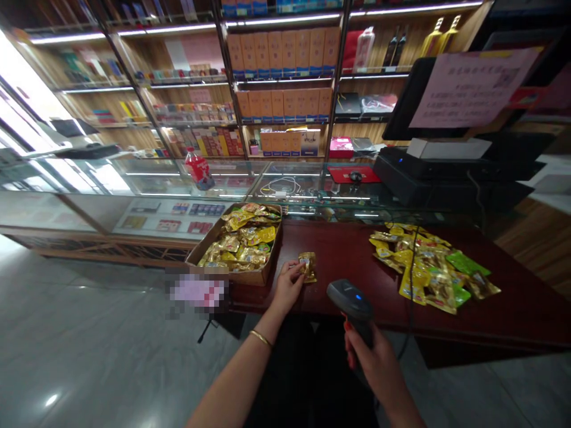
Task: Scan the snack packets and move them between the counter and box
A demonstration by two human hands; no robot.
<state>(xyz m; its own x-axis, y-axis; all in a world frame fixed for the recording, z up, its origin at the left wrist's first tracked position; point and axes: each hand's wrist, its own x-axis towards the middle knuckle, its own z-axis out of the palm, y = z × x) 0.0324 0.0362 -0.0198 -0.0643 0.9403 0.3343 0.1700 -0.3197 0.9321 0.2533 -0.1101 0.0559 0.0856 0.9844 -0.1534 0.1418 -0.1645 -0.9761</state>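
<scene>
My right hand is wrapped round the handle of a black barcode scanner, with a blue light lit on its top. The scanner head points toward the small gold snack packet, which lies flat on the dark red table. On that packet's left edge, the fingers of my left hand are closed and hold it. To the left stands an open cardboard box filled with gold, yellow and green packets. A loose pile of similar packets lies to the right.
The scanner's cable runs across the right-hand pile. Behind the dark red table is a glass counter with a red-labelled bottle, a mouse and a monitor. Stocked shelves line the wall.
</scene>
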